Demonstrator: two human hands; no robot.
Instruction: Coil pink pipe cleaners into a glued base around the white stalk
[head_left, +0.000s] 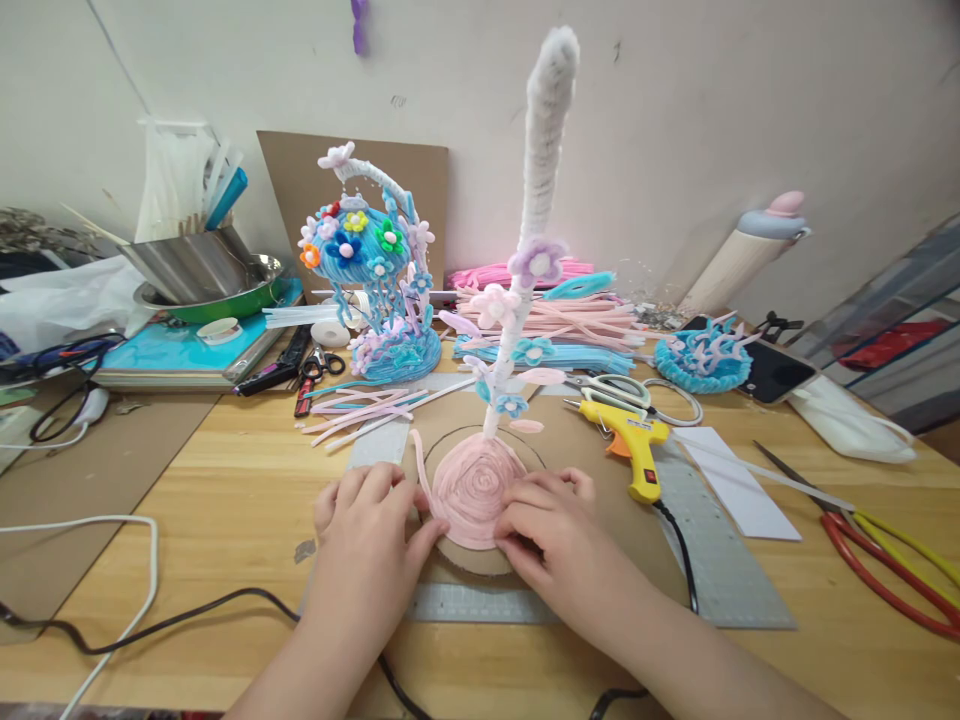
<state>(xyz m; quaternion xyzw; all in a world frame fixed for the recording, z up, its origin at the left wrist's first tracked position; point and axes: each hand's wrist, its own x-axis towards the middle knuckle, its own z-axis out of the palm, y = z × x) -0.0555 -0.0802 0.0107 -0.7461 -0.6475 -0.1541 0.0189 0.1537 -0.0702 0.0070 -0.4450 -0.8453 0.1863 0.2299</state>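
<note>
A pink pipe cleaner coil (476,490) lies flat inside a circle drawn on a brown cardboard sheet (630,540). From its far side rises a tall white wrapped stem (544,150) with lilac, pink and blue fuzzy flowers. My left hand (379,535) has its thumb and fingers closed on the coil's left edge, where a loose pink pipe cleaner end (418,462) sticks up. At the right edge my right hand (551,525) presses with bent fingers, its fingertips partly hidden against the coil.
A yellow glue gun (634,445) lies right of the coil, its black cord running forward. Red-handled scissors (862,545) lie further right. Behind stand a blue flowered jellyfish model (360,245), pipe cleaner bundles (555,320) and a metal bowl (195,265). A grey cutting mat (739,590) is under the cardboard.
</note>
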